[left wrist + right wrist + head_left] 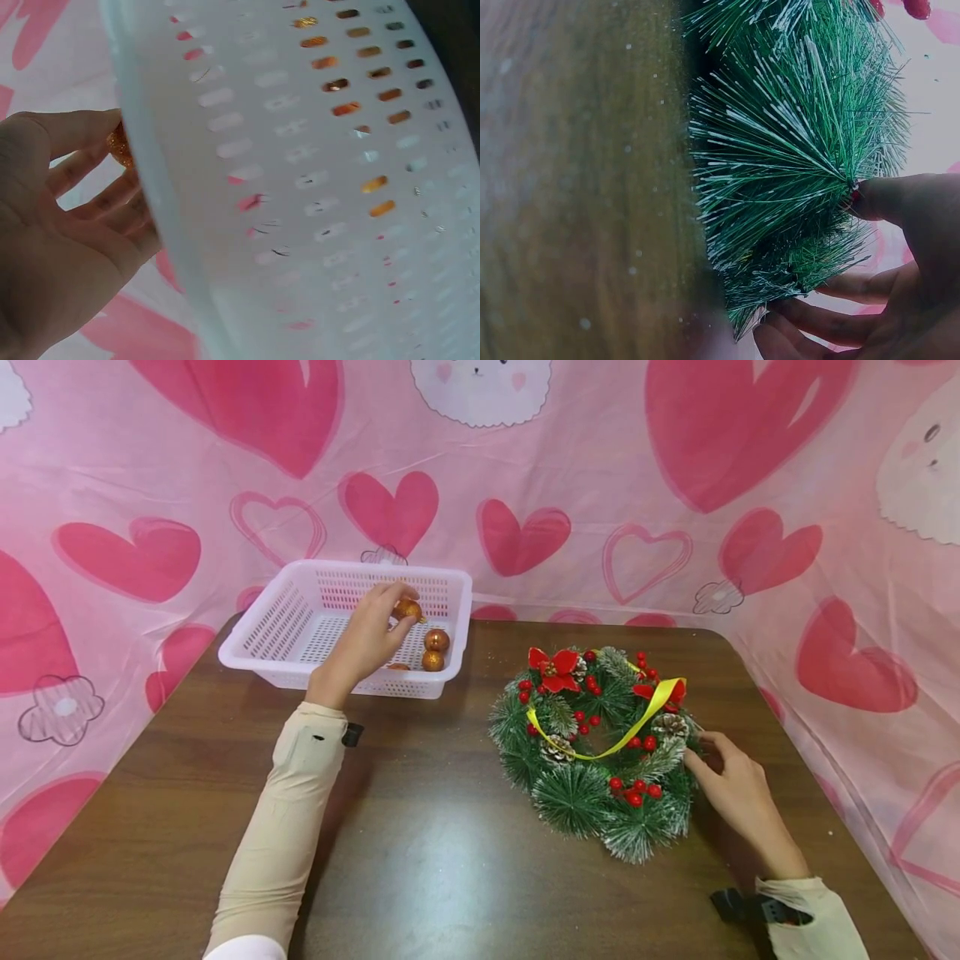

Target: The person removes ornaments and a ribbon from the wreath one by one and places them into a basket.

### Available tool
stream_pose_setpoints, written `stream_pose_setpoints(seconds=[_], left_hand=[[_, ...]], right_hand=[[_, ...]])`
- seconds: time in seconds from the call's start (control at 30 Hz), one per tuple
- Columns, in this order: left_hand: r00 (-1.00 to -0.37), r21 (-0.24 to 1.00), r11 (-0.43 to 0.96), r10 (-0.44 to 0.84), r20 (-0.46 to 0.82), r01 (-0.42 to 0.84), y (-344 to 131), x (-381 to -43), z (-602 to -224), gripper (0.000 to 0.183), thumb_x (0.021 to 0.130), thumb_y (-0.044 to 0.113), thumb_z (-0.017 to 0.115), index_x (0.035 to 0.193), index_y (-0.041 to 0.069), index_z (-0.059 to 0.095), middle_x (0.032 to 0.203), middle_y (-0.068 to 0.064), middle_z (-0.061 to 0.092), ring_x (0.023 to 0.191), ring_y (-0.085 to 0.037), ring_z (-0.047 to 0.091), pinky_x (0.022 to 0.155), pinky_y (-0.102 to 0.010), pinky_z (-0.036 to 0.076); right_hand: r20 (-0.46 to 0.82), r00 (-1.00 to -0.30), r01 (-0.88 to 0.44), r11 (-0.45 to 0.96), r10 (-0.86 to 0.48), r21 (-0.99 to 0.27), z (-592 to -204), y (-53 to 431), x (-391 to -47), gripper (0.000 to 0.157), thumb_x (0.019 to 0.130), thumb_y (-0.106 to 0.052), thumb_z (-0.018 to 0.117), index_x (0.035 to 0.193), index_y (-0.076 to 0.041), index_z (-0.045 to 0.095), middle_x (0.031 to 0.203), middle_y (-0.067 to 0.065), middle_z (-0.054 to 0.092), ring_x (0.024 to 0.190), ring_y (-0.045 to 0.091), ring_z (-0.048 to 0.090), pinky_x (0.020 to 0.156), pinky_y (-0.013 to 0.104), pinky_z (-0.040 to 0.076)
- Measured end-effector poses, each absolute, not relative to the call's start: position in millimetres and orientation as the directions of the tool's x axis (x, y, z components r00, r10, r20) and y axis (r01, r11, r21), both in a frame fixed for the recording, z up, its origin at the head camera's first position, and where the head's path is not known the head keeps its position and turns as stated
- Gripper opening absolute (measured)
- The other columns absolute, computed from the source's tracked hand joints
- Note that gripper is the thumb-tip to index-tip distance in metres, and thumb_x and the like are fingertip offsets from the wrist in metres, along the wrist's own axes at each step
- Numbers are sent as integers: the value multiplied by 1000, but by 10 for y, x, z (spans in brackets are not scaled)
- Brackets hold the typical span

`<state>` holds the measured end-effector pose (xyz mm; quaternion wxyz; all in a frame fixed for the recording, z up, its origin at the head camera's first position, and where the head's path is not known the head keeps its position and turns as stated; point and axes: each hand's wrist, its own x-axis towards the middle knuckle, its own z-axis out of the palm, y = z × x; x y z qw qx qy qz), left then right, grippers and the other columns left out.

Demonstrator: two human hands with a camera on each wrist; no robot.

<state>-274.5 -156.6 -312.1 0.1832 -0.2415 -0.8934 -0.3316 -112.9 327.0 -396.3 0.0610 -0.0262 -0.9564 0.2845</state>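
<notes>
Over the white perforated basket [341, 683], my left hand [367, 631] pinches a gold glitter bauble [408, 609] between thumb and fingers. That bauble [120, 148] is partly hidden behind the basket wall in the left wrist view. Several other baubles [432, 660] lie at the basket's right end. To the right, a green Christmas wreath [572, 800] lies on the table, with red berries, pinecones, red flowers and a yellow ribbon [630, 731]. My right hand [738, 789] grips the wreath's right edge; the right wrist view shows its thumb and fingers [832, 321] among the bristles.
The brown wooden table [420, 860] carries both the basket at the back left and the wreath at the right. Behind and beside it hangs a pink cloth [585, 460] printed with hearts.
</notes>
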Motion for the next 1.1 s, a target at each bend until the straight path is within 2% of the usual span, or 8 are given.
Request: stream_pose_setpoints(seconds=[0.53, 0.77, 1.1], left_hand=[[-889, 507, 737, 304, 342, 447, -1689, -2886, -3282, 28, 90, 2, 67, 116, -6, 60, 110, -22, 63, 102, -34, 58, 92, -48, 46], [-925, 515, 769, 287, 249, 378, -1727, -2916, -3347, 33, 91, 6, 67, 122, -3, 58, 114, -23, 62, 103, -34, 58, 91, -49, 48], [-934, 515, 779, 293, 204, 357, -1744, -2929, -3387, 41, 92, 5, 65, 130, -2, 52, 115, -26, 62, 108, -39, 59, 94, -53, 47]], right_hand=[[124, -988, 13, 842, 94, -540, -3959, 3264, -1127, 51, 101, -35, 54, 133, 5, 51, 121, 34, 60, 107, 48, 58, 86, 62, 44], [130, -987, 12, 839, 98, -543, -3966, 3261, -1120, 50, 101, -35, 55, 132, 4, 52, 120, 34, 61, 106, 48, 59, 85, 62, 45], [134, -987, 3, 835, 92, -550, -3960, 3263, -1114, 50, 101, -34, 55, 133, 5, 52, 120, 34, 61, 106, 47, 59, 85, 62, 46]])
